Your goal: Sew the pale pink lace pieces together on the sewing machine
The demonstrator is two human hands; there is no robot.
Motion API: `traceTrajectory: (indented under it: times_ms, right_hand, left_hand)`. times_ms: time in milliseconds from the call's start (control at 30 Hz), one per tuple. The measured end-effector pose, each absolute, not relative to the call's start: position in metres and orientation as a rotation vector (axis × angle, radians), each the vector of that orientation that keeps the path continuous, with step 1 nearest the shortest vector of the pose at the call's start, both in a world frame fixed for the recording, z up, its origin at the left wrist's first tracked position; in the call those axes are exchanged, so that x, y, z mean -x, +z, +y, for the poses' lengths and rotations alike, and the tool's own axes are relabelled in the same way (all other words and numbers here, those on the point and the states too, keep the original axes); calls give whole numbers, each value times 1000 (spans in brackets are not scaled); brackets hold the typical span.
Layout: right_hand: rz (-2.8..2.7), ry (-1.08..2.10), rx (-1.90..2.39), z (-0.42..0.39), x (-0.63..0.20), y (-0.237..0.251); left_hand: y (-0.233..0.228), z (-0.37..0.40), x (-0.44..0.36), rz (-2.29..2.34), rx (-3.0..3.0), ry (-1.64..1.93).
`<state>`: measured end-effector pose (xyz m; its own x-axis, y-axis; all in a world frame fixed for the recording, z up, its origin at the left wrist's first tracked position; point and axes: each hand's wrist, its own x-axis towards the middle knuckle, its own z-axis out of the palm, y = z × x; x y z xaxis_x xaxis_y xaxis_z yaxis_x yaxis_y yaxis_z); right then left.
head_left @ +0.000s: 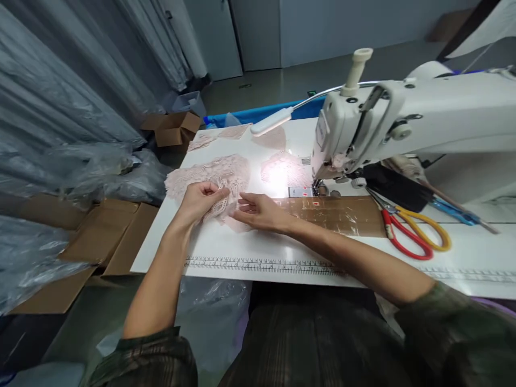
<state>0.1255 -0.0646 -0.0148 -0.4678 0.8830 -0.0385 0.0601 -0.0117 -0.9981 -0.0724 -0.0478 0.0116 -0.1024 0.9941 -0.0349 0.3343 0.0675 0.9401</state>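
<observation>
A pile of pale pink lace pieces [220, 171] lies on the white sewing table [258, 247], left of the needle. My left hand [198, 199] is curled on the near edge of a lace piece, pinching it. My right hand [260, 211] rests flat beside it, fingertips touching the same lace. A white sewing machine [407, 121] stands to the right, its lamp [271, 122] lighting another lace piece [282, 169] by the presser foot [319, 187].
Red and yellow scissors [407, 231] and a blue-handled tool [453, 210] lie right of the machine head. More lace [217, 137] sits at the table's far end. A ruler strip [262, 264] runs along the front edge. Cardboard boxes [108, 231] and plastic sheeting [60, 140] fill the floor at left.
</observation>
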Motion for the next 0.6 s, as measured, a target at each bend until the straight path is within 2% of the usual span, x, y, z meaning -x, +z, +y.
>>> traceTrajectory:
  times_ms: [167,267,467,600]
  right_hand:
    - [-1135,1744,1052,-42,-93,-22]
    - [-1007,1775,1037,-42,-95,-18]
    - [-704,1849,1021,-66,-130,-5]
    - [-614,1868,1012,-93,-176,-5]
  left_hand:
    - [13,-43,65,1406,-1416,940]
    - [16,-36,66,1451,-1444,1056]
    - [38,5,88,1616,-1261,1305]
    - [45,31,112,1799,-1435,1218]
